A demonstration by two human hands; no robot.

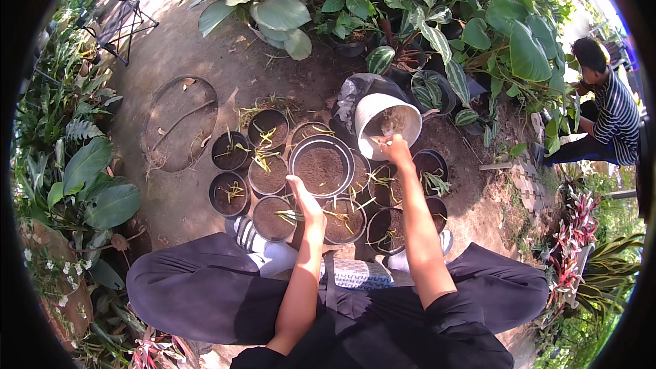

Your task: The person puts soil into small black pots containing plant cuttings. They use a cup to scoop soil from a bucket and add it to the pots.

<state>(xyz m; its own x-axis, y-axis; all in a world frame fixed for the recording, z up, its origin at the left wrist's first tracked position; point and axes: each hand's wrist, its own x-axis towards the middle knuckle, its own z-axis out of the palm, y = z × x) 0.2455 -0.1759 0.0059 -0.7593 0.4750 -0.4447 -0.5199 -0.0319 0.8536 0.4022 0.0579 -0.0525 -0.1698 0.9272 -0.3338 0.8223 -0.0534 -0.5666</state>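
Observation:
My left hand [308, 205] supports a black plastic pot [322, 169] of soil from its near left side, thumb up along the wall. The pot sits higher than the pots around it, and my fingers beneath it are hidden. My right hand [395, 149] is at the near rim of a white plastic bucket [363, 128], its fingers curled. Whether it grips the rim or a small thing is not clear. The bucket tips its mouth towards me, with soil [397, 122] inside. Soil-filled pots with small, strappy seedlings [234, 191] surround the raised pot.
A black plastic bag [359, 87] lies behind the bucket. Large potted foliage plants [279, 13] line the far side. A wire hoop [146, 128] rests on the ground at left, near a folding chair [120, 23]. Another person [612, 113] sits at far right.

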